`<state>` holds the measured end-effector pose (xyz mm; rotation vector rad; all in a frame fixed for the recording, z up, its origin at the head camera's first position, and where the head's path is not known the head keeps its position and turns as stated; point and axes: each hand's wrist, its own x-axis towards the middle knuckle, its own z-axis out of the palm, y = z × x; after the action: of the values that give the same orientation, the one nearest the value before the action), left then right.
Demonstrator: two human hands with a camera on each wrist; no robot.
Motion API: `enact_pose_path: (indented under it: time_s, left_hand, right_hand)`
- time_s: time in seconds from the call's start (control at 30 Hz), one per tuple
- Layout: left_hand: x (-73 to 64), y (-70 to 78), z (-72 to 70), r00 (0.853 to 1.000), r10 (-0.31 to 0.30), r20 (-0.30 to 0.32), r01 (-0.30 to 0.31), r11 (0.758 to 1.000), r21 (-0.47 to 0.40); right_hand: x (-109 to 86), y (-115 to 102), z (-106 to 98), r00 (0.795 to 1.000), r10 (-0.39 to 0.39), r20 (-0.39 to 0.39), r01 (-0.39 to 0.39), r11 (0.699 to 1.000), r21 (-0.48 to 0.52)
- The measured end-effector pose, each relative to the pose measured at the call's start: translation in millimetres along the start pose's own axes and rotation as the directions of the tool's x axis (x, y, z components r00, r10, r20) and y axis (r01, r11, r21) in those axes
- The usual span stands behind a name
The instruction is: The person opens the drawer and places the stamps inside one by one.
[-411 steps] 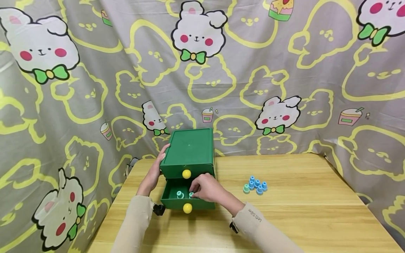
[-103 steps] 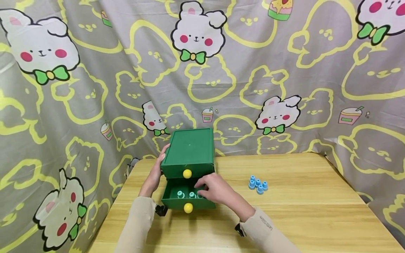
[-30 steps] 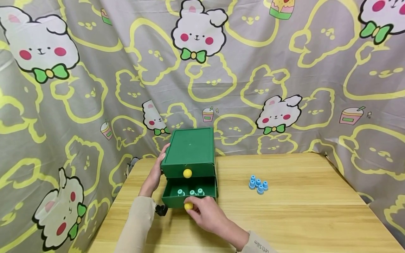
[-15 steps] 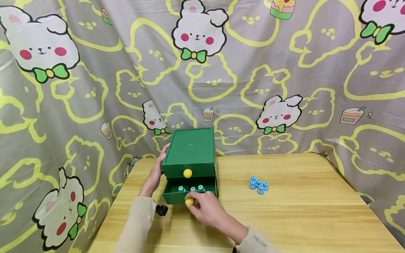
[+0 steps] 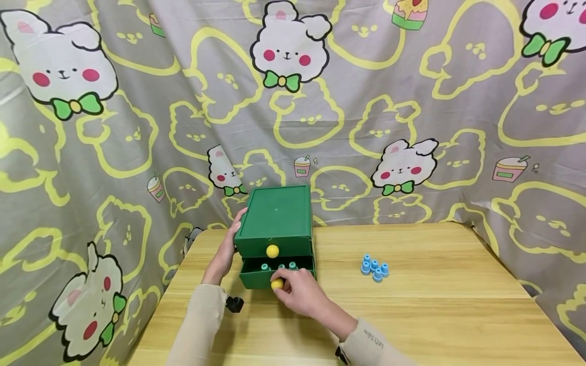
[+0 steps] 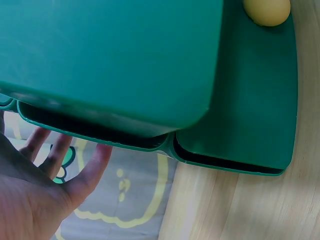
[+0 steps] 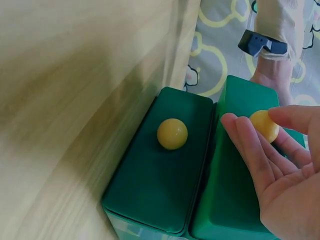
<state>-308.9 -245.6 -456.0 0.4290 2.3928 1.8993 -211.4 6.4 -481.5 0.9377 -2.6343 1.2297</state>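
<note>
A green drawer cabinet (image 5: 276, 213) stands on the table. My right hand (image 5: 302, 292) pinches the yellow knob (image 7: 264, 126) of its partly pulled-out middle drawer (image 5: 254, 280) between thumb and fingers. Inside that drawer are three small mint-green flanged caps (image 5: 292, 266), their lower parts hidden by the drawer front. My left hand (image 5: 224, 256) rests against the cabinet's left side with its fingers extended; in the left wrist view its fingertips (image 6: 104, 151) touch the casing beside the drawer slot.
Several blue flanged caps (image 5: 374, 265) stand in a cluster on the wooden table (image 5: 435, 305), right of the cabinet. The top drawer's yellow knob (image 5: 272, 251) sits above the pulled-out drawer. A bottom drawer (image 7: 155, 185) is flush in its slot. A patterned curtain (image 5: 348, 117) hangs behind.
After setting a third mint-green cap in the drawer, my right hand has taken the knob. Over the last second the drawer has slid partly inward. The left hand has stayed put.
</note>
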Motion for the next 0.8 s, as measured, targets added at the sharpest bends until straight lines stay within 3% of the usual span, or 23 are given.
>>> enact_pose_path:
  time_s: [0.8]
  left_hand:
    - [2.3,-2.8,0.1,1.000,-0.010,-0.012,0.010,1.000,0.006]
  right_hand:
    - [26.9,14.4,-6.1,0.998,0.061,-0.026,-0.062,0.998,-0.021]
